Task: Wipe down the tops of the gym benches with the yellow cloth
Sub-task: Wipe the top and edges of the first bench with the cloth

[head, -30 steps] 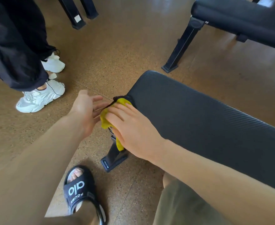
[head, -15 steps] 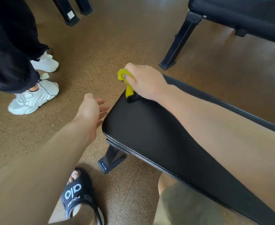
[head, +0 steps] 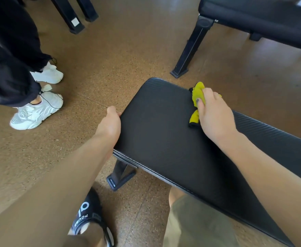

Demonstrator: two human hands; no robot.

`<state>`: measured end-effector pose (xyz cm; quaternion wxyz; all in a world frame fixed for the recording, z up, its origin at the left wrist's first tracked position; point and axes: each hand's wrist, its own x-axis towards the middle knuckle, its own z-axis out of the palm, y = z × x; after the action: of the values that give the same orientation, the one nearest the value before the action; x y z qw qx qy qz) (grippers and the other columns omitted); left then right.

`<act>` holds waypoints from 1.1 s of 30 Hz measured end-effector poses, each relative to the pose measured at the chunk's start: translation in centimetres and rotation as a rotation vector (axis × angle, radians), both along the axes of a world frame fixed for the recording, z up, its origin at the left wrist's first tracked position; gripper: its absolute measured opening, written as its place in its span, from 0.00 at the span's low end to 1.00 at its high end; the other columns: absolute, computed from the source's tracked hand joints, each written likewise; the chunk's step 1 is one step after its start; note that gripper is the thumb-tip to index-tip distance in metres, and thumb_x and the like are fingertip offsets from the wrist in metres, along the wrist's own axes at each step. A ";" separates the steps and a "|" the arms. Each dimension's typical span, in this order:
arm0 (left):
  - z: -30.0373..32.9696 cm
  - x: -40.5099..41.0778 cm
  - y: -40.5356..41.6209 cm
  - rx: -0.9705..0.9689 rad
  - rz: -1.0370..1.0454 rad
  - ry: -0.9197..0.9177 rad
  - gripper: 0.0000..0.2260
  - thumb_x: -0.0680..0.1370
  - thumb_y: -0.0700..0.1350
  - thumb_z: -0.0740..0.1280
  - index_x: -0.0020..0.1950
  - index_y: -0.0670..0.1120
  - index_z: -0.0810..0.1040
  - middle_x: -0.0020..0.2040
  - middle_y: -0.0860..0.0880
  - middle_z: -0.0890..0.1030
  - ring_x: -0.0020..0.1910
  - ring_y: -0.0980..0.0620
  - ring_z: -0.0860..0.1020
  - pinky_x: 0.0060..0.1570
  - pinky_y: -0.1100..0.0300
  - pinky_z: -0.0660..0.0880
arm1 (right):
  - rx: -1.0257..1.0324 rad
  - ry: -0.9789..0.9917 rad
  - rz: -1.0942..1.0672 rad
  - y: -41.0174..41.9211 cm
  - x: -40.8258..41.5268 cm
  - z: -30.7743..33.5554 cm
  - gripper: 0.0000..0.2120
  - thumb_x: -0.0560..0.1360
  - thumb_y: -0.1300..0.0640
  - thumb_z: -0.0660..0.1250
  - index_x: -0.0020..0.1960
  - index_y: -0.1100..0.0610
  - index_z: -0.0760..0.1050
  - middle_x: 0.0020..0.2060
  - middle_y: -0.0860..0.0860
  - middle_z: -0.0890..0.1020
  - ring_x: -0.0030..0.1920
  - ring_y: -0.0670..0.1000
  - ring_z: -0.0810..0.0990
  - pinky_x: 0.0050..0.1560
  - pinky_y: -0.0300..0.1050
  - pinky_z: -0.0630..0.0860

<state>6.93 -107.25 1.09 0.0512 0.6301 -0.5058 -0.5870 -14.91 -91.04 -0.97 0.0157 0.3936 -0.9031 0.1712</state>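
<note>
A black padded gym bench (head: pixel 160 132) runs from the centre to the lower right. My right hand (head: pixel 215 114) grips the bunched yellow cloth (head: pixel 197 94) and holds it against the bench top at its far edge. A tail of the cloth hangs out below the thumb. My left hand (head: pixel 110 125) grips the bench's left end edge, fingers curled under the pad and hidden. A second black bench (head: pixel 263 20) stands at the top right, apart from both hands.
Another person in black trousers and white sneakers (head: pixel 37 111) stands at the left on the cork floor. Black equipment legs (head: pixel 75 20) stand at the top. The second bench's leg (head: pixel 187 56) is just beyond the cloth. My sandalled foot (head: pixel 89 218) is beside the bench's foot (head: pixel 121 177).
My right hand slid the cloth rightward along the far edge of the bench top. My left hand moved from hovering beside the bench end to gripping it.
</note>
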 end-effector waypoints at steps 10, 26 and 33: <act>-0.5 0.0 -1.0 0.175 0.159 0.217 0.32 0.83 0.65 0.47 0.63 0.43 0.79 0.52 0.40 0.85 0.50 0.42 0.84 0.40 0.53 0.77 | -0.098 0.099 0.373 -10.4 9.2 -1.8 0.07 0.80 0.60 0.60 0.54 0.61 0.75 0.55 0.59 0.79 0.60 0.63 0.76 0.66 0.59 0.68; -1.3 1.3 -2.5 0.298 0.062 0.296 0.36 0.83 0.67 0.43 0.62 0.42 0.80 0.56 0.39 0.85 0.54 0.43 0.83 0.42 0.53 0.76 | 0.006 0.019 0.684 -7.4 11.5 0.0 0.15 0.81 0.55 0.58 0.64 0.58 0.76 0.65 0.57 0.79 0.67 0.59 0.75 0.70 0.53 0.67; -1.8 -0.4 -1.5 0.154 0.105 0.033 0.49 0.63 0.78 0.45 0.72 0.50 0.75 0.69 0.46 0.79 0.69 0.42 0.76 0.74 0.42 0.65 | 0.020 0.002 0.163 -12.0 1.8 0.3 0.13 0.86 0.51 0.53 0.64 0.57 0.67 0.52 0.56 0.78 0.48 0.61 0.77 0.39 0.51 0.64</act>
<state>6.50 -108.75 -0.70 0.0415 0.6482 -0.4244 -0.6308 -13.15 -103.04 -0.64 -0.0011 0.4661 -0.8697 0.1626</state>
